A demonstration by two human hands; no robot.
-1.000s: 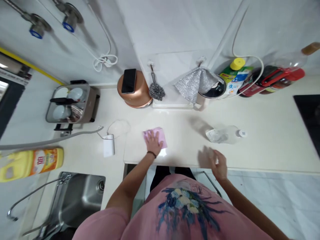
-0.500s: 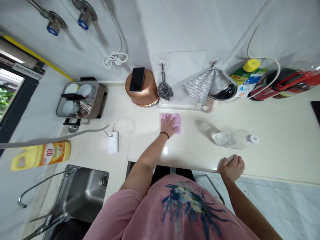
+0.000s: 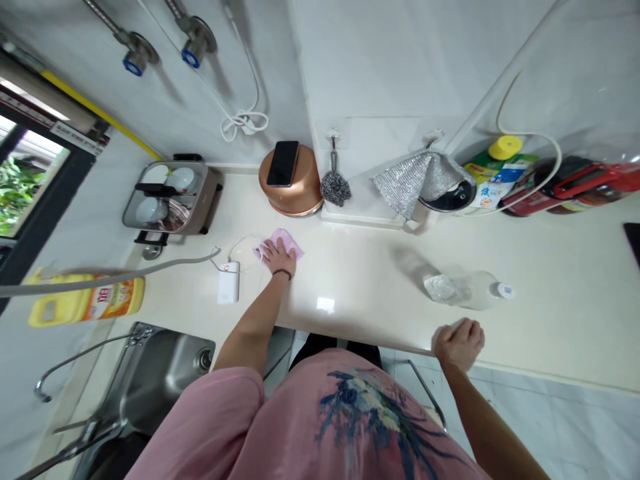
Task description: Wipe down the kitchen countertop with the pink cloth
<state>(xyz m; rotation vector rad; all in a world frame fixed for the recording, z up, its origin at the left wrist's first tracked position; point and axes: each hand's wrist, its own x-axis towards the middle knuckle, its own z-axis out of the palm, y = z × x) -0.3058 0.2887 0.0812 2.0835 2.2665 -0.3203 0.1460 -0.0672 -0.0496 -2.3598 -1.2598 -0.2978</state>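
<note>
Nearest you, at two o'clock, your right hand (image 3: 460, 341) rests on the edge of the surface (image 3: 360, 280), its grip curled into a fist; you cannot tell whether anything is inside. Just beyond it stands a clear bottle (image 3: 463, 290). At ten o'clock lies a white box (image 3: 229, 285). At eleven, your left hand (image 3: 280, 255), grip spread flat, lies on a pink cloth (image 3: 293, 241). Farther off, nearer twelve, a black phone (image 3: 283, 163) rests on a copper-coloured pot (image 3: 303, 193).

Bright, even light leaves glare (image 3: 326, 305) on the table (image 3: 363, 280) right of the left fingers (image 3: 281, 247) and a soft shadow (image 3: 413, 260) by the bottle (image 3: 467, 290) farther right, with a daylit window (image 3: 23, 187) far left and stretched edges.
</note>
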